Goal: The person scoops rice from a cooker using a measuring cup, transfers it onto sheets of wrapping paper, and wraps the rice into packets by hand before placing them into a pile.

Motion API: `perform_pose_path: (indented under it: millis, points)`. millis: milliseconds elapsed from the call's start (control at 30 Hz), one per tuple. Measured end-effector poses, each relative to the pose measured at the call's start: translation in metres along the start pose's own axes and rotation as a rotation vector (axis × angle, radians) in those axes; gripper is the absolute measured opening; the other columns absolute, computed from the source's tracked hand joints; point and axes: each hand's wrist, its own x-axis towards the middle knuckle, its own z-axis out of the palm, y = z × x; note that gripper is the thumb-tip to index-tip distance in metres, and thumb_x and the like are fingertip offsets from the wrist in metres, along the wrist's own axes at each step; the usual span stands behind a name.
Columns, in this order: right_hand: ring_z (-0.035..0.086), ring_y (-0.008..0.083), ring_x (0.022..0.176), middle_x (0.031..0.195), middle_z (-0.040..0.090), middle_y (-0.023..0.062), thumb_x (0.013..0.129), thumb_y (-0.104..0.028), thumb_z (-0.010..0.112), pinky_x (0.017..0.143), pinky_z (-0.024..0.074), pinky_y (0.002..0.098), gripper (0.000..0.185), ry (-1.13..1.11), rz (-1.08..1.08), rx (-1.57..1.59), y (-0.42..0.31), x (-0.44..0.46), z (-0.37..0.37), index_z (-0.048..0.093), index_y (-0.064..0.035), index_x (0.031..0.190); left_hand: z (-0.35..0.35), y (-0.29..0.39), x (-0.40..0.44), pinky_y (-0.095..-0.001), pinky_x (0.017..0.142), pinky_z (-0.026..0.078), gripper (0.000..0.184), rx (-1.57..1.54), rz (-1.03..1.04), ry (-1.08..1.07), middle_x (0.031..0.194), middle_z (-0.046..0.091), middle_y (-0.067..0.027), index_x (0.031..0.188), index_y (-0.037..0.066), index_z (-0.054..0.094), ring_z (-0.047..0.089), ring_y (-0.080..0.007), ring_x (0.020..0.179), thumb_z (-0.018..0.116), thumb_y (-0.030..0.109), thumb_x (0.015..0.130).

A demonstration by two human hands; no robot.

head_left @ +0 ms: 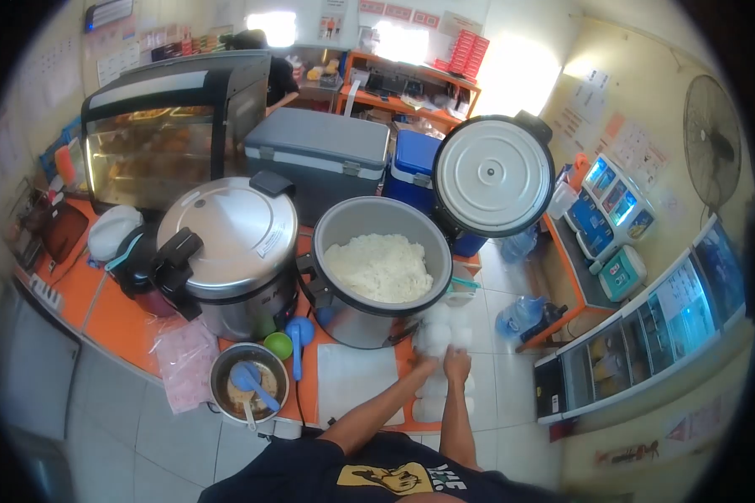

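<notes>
Here, white bundles [436, 334] just beyond left hand [429, 366] and right hand [456, 362], whether open or gripping unclear

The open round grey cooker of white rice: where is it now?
In the head view, the open grey cooker stands near the centre on the orange counter, right of the closed silver cooker and beyond the person's left hand.

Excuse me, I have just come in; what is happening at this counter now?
A person has the left hand and right hand close together at some white rounded bundles; their exact grip is too small to tell. Beside the bundles stands an open cooker holding white rice, its lid raised. Another cooker is closed. A blue ladle rests in a metal pot.
</notes>
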Motion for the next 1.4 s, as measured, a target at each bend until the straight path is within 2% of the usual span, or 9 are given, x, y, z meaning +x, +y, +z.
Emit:
perform_pose_path:
  millis: [100,200,333,500,667,933,1167,1300,1400]
  points:
    - [0.053,0.0465,0.119,0.12,0.06,0.0282,0.091,-0.04,0.065,0.102,0.0431,0.0514,0.052,0.222,-0.086,0.021,-0.005,-0.01,-0.007,0.061,0.0022,0.123,0.006,-0.019,0.026,-0.0436,0.107,0.041,0.094,-0.034,0.031,0.006,0.149,0.044,-0.0125,0.158,0.015,0.019,0.044,-0.0279,0.135,0.069,0.047,0.084]
    - [0.056,0.0398,0.11,0.11,0.061,0.0243,0.091,-0.029,0.068,0.096,0.0446,0.0475,0.04,0.347,-0.31,0.184,-0.015,-0.024,-0.014,0.062,0.0046,0.113,-0.025,-0.05,-0.013,-0.0494,0.084,0.05,0.072,-0.459,0.113,-0.103,0.117,0.062,-0.0119,0.141,0.009,0.047,0.06,-0.0278,0.101,0.064,0.049,0.085]
    - [0.068,0.0313,0.082,0.09,0.069,0.0184,0.093,-0.023,0.064,0.075,0.0529,0.0405,0.025,0.068,-0.492,0.379,-0.047,-0.064,0.022,0.068,0.001,0.095,-0.187,-0.031,-0.179,-0.0431,0.091,0.051,0.05,-0.704,-0.079,-0.345,0.137,0.051,-0.0104,0.136,0.01,0.048,0.063,-0.0271,0.109,0.057,0.041,0.097]
    - [0.07,0.0313,0.078,0.085,0.071,0.0178,0.091,-0.016,0.063,0.071,0.0534,0.0401,0.015,-0.517,-0.776,0.333,-0.071,-0.143,0.141,0.07,-0.0024,0.09,-0.246,-0.111,-0.255,-0.0292,0.067,0.047,0.029,-0.807,-0.1,-0.189,0.076,0.06,0.0006,0.095,0.01,0.061,0.062,-0.013,0.074,0.061,0.039,0.097]
    - [0.067,0.044,0.091,0.093,0.069,0.025,0.097,-0.055,0.049,0.078,0.0513,0.0515,0.058,-0.651,-0.593,0.079,-0.148,-0.194,0.243,0.066,0.001,0.094,-0.257,-0.144,-0.312,-0.0272,0.057,0.045,0.034,-0.982,-0.115,0.042,0.067,0.059,0.0014,0.081,0.012,0.06,0.058,-0.0117,0.061,0.058,0.04,0.101]
    - [0.068,0.0455,0.096,0.096,0.069,0.0286,0.096,-0.049,0.05,0.085,0.0528,0.0539,0.054,-0.557,-0.451,0.15,-0.164,-0.213,0.305,0.067,0.0006,0.108,-0.289,-0.127,-0.364,-0.0255,0.058,0.043,0.039,-0.983,-0.037,0.054,0.059,0.055,0.0004,0.081,0.009,0.063,0.059,-0.0131,0.061,0.053,0.039,0.103]
    - [0.063,0.048,0.093,0.097,0.067,0.028,0.101,-0.024,0.048,0.084,0.0483,0.0553,0.031,-0.599,-0.853,0.131,-0.099,-0.191,0.207,0.062,0.0038,0.103,-0.3,-0.09,-0.335,-0.0296,0.065,0.044,0.037,-0.894,0.063,0.001,0.058,0.044,0.0012,0.081,0.006,0.062,0.058,-0.016,0.067,0.052,0.033,0.105]
    - [0.066,0.0424,0.094,0.098,0.067,0.0243,0.099,-0.026,0.056,0.076,0.0474,0.0516,0.03,-0.963,-0.648,0.232,-0.111,-0.169,-0.026,0.055,-0.0005,0.116,-0.321,-0.071,-0.315,-0.0265,0.064,0.044,0.023,-1.061,0.196,0.149,0.074,0.056,0.0017,0.093,0.01,0.061,0.055,-0.0105,0.069,0.055,0.029,0.104]
    - [0.066,0.0304,0.088,0.093,0.066,0.0176,0.098,-0.025,0.059,0.076,0.0483,0.0454,0.026,-0.683,-0.763,0.352,-0.145,-0.123,-0.133,0.057,-0.0025,0.112,-0.323,-0.062,-0.284,-0.0256,0.065,0.045,0.019,-1.076,0.218,0.255,0.079,0.057,0.0008,0.094,0.01,0.06,0.056,-0.0101,0.069,0.057,0.026,0.103]
